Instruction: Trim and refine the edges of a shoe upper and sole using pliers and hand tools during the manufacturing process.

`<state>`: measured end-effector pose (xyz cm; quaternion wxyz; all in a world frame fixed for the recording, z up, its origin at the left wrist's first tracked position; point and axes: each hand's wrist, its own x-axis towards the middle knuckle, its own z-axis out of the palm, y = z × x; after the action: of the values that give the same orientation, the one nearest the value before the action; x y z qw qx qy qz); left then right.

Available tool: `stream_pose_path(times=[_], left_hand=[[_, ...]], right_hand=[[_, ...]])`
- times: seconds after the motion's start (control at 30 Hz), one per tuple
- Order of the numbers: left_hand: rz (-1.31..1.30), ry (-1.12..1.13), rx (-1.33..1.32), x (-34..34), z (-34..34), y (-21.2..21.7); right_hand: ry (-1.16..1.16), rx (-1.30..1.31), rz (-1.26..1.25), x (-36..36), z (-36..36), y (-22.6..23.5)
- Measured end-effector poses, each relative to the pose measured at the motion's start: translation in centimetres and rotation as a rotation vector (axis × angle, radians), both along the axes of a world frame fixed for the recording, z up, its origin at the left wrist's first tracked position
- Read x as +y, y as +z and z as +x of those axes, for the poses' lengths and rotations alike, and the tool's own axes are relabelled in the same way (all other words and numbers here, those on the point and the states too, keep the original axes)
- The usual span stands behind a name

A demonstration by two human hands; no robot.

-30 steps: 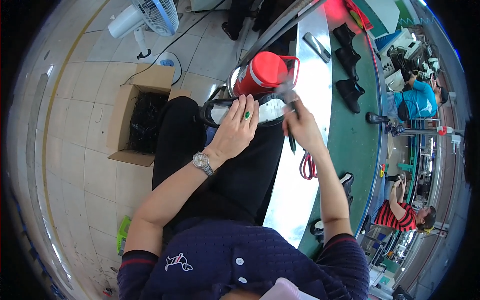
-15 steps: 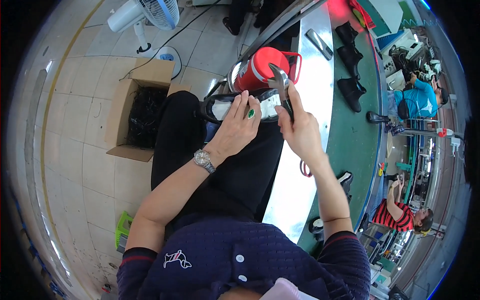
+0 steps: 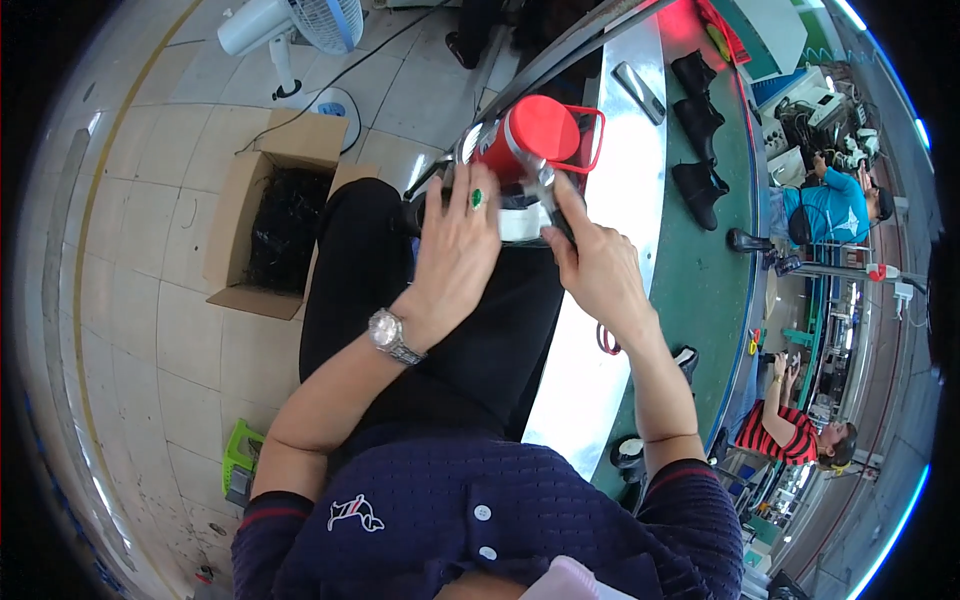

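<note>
A black shoe [image 3: 522,224] with a pale, whitish face turned up rests across my lap, at the far end of my thighs. My left hand [image 3: 455,245], wearing a green-stoned ring, lies over its left part with fingers stretched out and fingertips blurred. The left end of the shoe is largely hidden behind that hand. Wrapped round the dark handle of a claw hammer [image 3: 541,177], my right hand [image 3: 605,268] is at the shoe's right end. The hammer's metal head is smeared by motion just above the shoe's far edge; contact I cannot tell.
A red jug [image 3: 541,128] stands beyond the shoe, beside a shiny metal ledge [image 3: 583,400] bearing a phone [image 3: 640,92]. Black shoes [image 3: 700,192] sit on the green belt. At left are an open carton [image 3: 232,235] and a fan [image 3: 325,22]. Two co-workers are at far right.
The hammer head has come down toward the shoe and is blurred. My left hand has shifted left, its fingers now pointing more away from me.
</note>
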<state>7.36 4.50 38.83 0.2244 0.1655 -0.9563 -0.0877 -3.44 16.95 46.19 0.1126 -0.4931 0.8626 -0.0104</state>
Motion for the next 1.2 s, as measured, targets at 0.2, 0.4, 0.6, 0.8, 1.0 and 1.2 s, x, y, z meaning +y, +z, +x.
stream_pose_path(times=[0.2, 0.4, 0.6, 0.8, 1.0, 1.2], left_hand=[[-0.164, -0.132, -0.117, -0.2, 0.8, -1.3], [-0.204, -0.152, -0.019, 0.2, 1.6, -2.4], [0.248, -0.239, 0.149, -2.0, 2.3, -1.3], [0.689, -0.125, 0.149, -3.5, 3.2, -1.2], [0.722, -0.167, 0.165, -3.8, 2.9, -1.1], [0.755, -0.324, 0.134, -6.8, 4.6, -0.4]], right_hand=[[-0.013, 0.043, 0.03, -0.8, 0.9, -1.0], [-0.152, -0.001, -0.238, -1.0, 2.5, -2.0], [-0.044, -0.136, -0.143, -2.0, 1.9, -0.8], [0.052, -0.095, -0.105, -2.2, 1.7, -1.3], [-0.148, -0.18, -0.252, -2.3, 3.2, -1.7], [-0.155, -0.18, -0.296, 0.4, 0.2, -0.1]])
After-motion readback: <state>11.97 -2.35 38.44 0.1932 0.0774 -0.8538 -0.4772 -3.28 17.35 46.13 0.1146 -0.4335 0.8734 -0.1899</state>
